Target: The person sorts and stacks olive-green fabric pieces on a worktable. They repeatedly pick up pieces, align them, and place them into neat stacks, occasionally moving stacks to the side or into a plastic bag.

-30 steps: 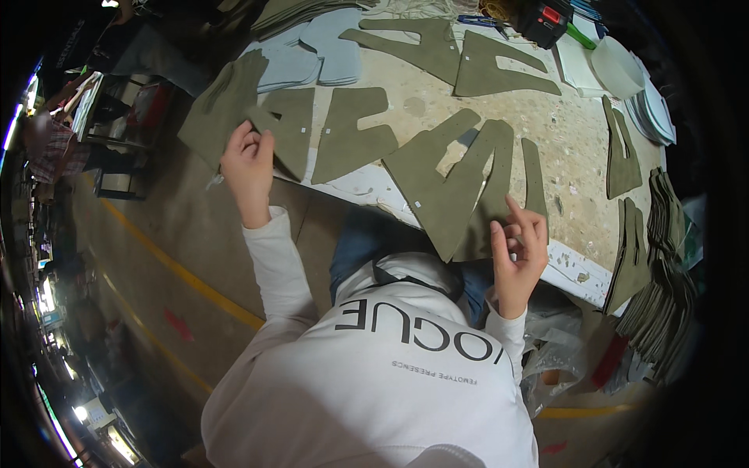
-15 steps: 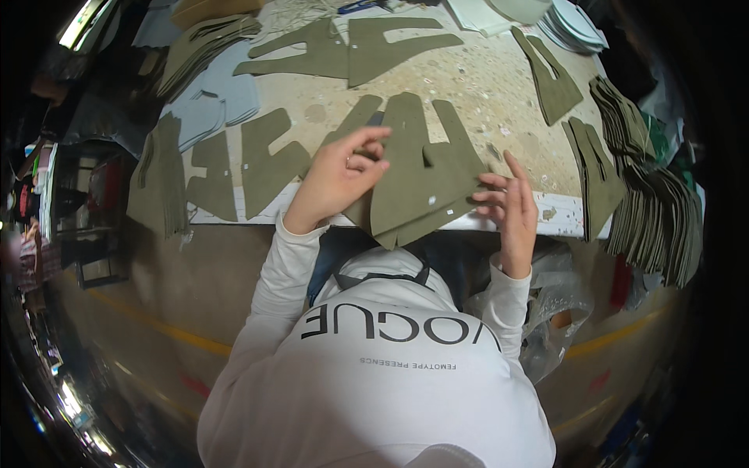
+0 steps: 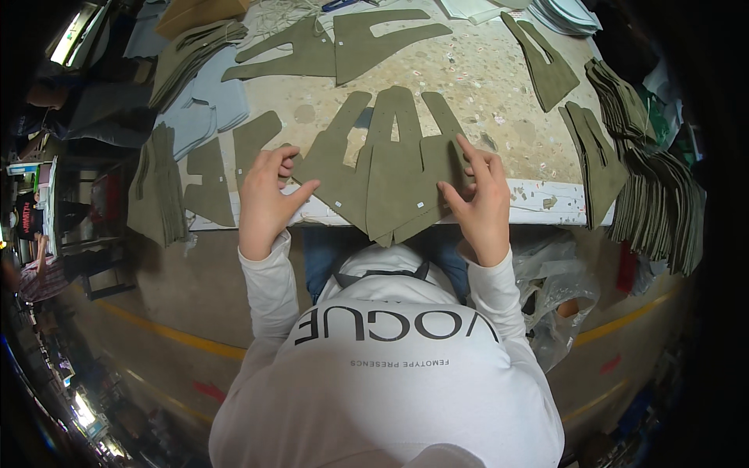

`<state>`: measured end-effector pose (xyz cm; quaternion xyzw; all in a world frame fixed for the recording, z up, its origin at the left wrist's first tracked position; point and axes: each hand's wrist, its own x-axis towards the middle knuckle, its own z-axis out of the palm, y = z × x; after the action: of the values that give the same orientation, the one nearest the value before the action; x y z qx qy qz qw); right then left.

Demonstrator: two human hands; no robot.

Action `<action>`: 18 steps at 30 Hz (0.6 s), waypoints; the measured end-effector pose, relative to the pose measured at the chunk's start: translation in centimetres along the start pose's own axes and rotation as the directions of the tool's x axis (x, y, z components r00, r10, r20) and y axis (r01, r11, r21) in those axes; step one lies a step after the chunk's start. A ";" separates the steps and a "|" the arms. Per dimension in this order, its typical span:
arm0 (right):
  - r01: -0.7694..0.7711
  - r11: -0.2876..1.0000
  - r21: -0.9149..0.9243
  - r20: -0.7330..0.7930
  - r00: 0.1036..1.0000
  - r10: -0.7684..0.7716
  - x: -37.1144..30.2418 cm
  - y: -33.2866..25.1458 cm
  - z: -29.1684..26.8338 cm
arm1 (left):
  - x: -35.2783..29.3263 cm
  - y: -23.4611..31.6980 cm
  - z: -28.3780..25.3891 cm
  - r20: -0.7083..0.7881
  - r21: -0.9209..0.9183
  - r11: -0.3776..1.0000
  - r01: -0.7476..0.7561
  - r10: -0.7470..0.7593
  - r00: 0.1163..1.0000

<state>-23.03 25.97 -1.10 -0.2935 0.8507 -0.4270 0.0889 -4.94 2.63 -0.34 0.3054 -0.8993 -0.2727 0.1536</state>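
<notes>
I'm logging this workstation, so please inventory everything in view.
table: one, speckled tan, centre
overlapping pieces: at least two, olive, between the hands
far pieces: two, olive, far side
flat left pieces: two, olive, left
slotted right pieces: at least two, olive, right
left stacks: two, olive, left edge
right stacks: several, olive, far right
sheets: several, light blue, left
rounded sheets: one stack, pale, top right
string: uncountable, off-white, top
box: one, brown, top left
plastic bag: one, clear, below table
floor lines: several, yellow, below
sweatshirt: one, white, bottom
left hand: one, bare, left of overlapping pieces
right hand: one, bare, at their right
</notes>
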 end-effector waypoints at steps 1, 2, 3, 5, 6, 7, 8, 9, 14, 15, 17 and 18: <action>0.031 0.999 -0.027 0.006 0.999 -0.031 0.2 -0.1 -0.2 | 0.1 -0.1 0.1 0.025 -0.101 0.995 0.024 -0.021 0.999; 0.041 0.998 -0.055 0.029 0.999 -0.040 0.3 -0.1 -0.4 | 0.3 -0.2 0.2 0.052 -0.112 0.991 0.072 -0.067 0.996; 0.030 0.995 -0.092 0.042 0.999 -0.026 0.3 0.0 -0.5 | 0.5 -0.3 0.1 0.083 -0.130 0.986 0.105 -0.095 0.992; -0.107 0.994 0.027 0.146 0.984 0.102 0.4 0.4 -0.8 | 0.7 -0.4 0.1 0.104 -0.123 0.984 0.127 -0.115 0.988; -0.114 0.986 0.119 0.197 0.976 0.089 0.3 0.7 -1.0 | 0.8 -0.5 0.1 0.094 -0.098 0.988 0.117 -0.108 0.990; -0.134 0.974 0.185 0.166 0.981 0.103 0.3 1.1 -1.0 | 0.8 -0.4 0.2 0.082 -0.074 0.991 0.109 -0.103 0.991; -0.073 0.954 0.290 0.125 0.991 0.038 0.3 1.5 -1.1 | 0.8 -0.4 0.2 0.057 -0.094 0.991 0.090 -0.085 0.995; -0.043 0.924 0.379 0.095 0.995 0.007 0.4 2.1 -1.4 | 0.7 -0.3 0.4 0.033 -0.115 0.991 0.074 -0.071 0.997; -0.108 0.873 0.475 0.139 0.989 0.047 0.4 4.8 -3.4 | 0.3 0.1 0.7 -0.031 -0.165 0.981 0.103 -0.110 0.993; -0.108 0.892 0.439 0.150 0.988 0.046 0.3 5.0 -3.5 | 0.2 0.2 0.7 -0.027 -0.161 0.981 0.111 -0.117 0.993; -0.100 0.914 0.394 0.152 0.988 0.043 0.0 5.2 -3.6 | 0.1 0.2 0.5 -0.007 -0.204 0.966 0.158 -0.162 0.987; -0.093 0.918 0.386 0.142 0.989 0.041 -0.2 5.1 -3.5 | 0.0 0.1 0.5 0.012 -0.251 0.948 0.195 -0.199 0.980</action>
<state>-26.44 30.84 -2.93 -0.2677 0.7500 -0.5650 0.2160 -5.22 2.90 -0.64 0.3736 -0.8216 -0.3960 0.1690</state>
